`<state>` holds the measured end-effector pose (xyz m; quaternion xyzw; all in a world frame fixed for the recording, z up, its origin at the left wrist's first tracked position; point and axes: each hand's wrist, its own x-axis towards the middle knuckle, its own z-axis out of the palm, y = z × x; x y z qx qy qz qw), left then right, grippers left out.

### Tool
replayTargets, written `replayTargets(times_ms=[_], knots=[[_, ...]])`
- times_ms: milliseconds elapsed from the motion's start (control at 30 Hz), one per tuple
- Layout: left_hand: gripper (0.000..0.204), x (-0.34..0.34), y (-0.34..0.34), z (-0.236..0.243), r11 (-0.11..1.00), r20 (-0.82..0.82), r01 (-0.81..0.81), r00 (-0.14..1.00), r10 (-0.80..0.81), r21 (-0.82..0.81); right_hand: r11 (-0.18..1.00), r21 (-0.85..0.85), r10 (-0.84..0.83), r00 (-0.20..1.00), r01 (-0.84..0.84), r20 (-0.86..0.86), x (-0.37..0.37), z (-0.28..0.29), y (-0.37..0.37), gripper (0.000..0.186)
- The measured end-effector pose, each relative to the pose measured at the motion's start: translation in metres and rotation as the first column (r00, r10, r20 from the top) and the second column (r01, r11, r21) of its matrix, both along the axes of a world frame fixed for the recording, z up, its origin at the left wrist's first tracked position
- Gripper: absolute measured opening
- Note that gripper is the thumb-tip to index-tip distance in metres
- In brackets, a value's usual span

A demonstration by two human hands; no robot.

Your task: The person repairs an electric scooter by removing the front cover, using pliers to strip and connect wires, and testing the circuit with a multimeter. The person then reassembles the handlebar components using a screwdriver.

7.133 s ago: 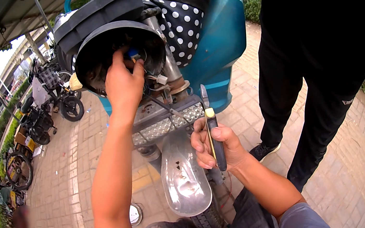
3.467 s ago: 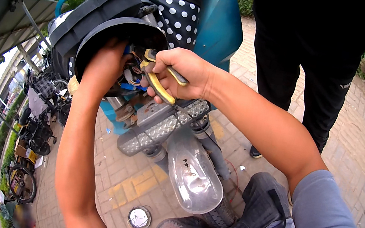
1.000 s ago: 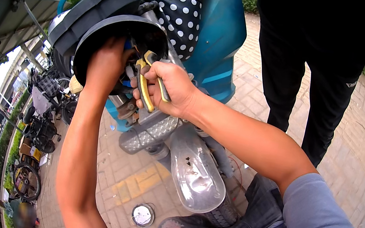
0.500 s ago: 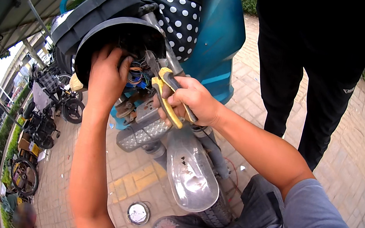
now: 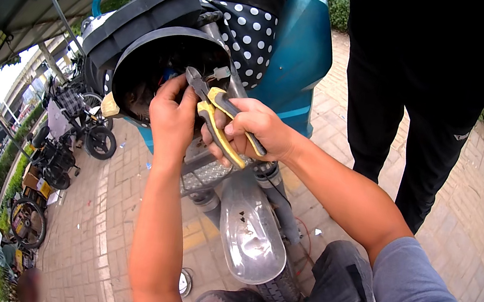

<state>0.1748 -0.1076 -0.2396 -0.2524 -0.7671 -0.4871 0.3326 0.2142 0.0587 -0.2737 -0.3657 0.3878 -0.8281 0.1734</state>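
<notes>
My right hand [image 5: 257, 129] grips diagonal cutting pliers [image 5: 217, 98] by their yellow and black handles, which are spread apart. Their metal head points up and left into the mouth of a round black headlight housing [image 5: 138, 42] on a two- or three-wheeled vehicle. Right beside the jaws is my left hand [image 5: 172, 122], thumb and fingers pinched together at the opening. Whatever sits between those fingertips is hidden. A pale wire connector [image 5: 221, 73] shows just right of the pliers' head, and the housing's inside is dark.
Below the housing are a metal fork and a clear-grey front mudguard [image 5: 252, 237]. A polka-dot cover [image 5: 253, 33] and teal body panel [image 5: 299, 64] stand behind. Someone in black trousers [image 5: 387, 99] stands at right. A round lamp part [image 5: 185, 282] lies on the paving near my left forearm.
My left hand has shifted right, from deep inside the housing to beside the pliers' jaws. The bundle of coloured wires is now mostly hidden. My right hand keeps the pliers nearly in place.
</notes>
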Motion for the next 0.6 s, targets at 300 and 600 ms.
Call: replayTargets(times_ms=[300, 600], knots=[[0.019, -0.008, -0.017, -0.007, 0.907, 0.203, 0.274, 0.915, -0.348, 0.319, 0.237, -0.027, -0.435, 0.081, 0.971, -0.897, 0.020, -0.002, 0.032, 0.026], [0.021, 0.000, -0.011, -0.010, 0.895, 0.199, 0.265, 0.915, -0.351, 0.359, -0.205, -0.302, 0.070, -0.294, 0.931, -0.953, 0.008, 0.018, 0.031, 0.032]])
